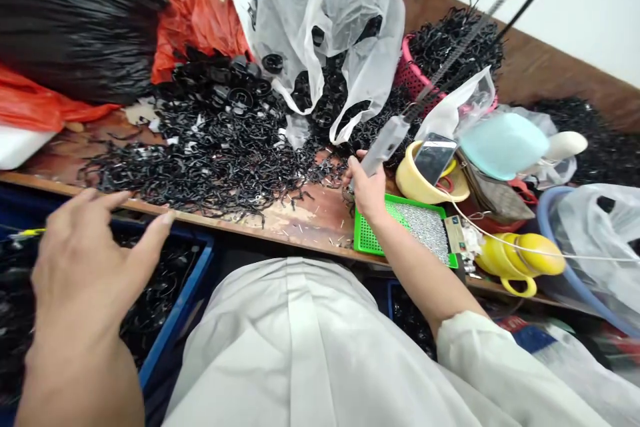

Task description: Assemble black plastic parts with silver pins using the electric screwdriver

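Observation:
My right hand (369, 188) is wrapped round a grey electric screwdriver (386, 144) that hangs from a coiled spring and a black cable. Its tip is hidden behind my fingers. Just beside that wrist lies a green tray (369, 235) holding many small silver screws (427, 230). On the left, my left hand (87, 260) is empty, fingers spread, over a blue crate (175, 317) with black parts in it. A wide heap of thin black strip-like pieces (215, 170) covers the bench between the hands, with round black parts (241, 97) behind it.
A clear plastic bag (333, 7) with black parts stands at the back. To the right are a pink basket (411, 73), a cream bowl (417, 177) with a phone (434, 159), a yellow mug (520, 257) and a blue tub (547, 210). A black bag (75, 20) sits at left.

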Action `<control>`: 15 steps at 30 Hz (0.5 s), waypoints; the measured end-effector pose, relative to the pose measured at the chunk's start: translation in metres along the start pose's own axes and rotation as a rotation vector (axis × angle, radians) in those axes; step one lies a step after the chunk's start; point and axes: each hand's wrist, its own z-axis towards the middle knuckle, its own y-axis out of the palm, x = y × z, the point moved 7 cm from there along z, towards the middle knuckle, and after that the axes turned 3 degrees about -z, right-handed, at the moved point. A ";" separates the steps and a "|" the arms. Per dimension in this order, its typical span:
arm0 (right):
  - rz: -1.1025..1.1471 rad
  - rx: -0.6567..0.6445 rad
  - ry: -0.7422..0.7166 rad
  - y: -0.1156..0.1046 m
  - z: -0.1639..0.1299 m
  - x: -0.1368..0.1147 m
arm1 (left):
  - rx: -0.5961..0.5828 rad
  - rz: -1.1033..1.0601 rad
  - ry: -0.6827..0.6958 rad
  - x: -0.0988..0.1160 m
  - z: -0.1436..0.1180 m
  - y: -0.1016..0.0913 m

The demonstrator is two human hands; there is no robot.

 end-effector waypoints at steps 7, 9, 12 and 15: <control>0.023 0.001 0.042 -0.012 -0.005 -0.004 | -0.073 -0.171 0.177 0.054 -0.001 0.027; 0.059 0.045 0.004 -0.019 -0.005 -0.013 | -0.142 -0.207 0.198 0.065 -0.001 0.040; 0.074 0.102 -0.047 -0.027 -0.003 -0.020 | -0.262 -0.258 0.287 0.089 -0.004 0.063; 0.044 0.115 -0.060 -0.030 -0.002 -0.016 | -0.385 -0.245 0.424 0.112 -0.009 0.089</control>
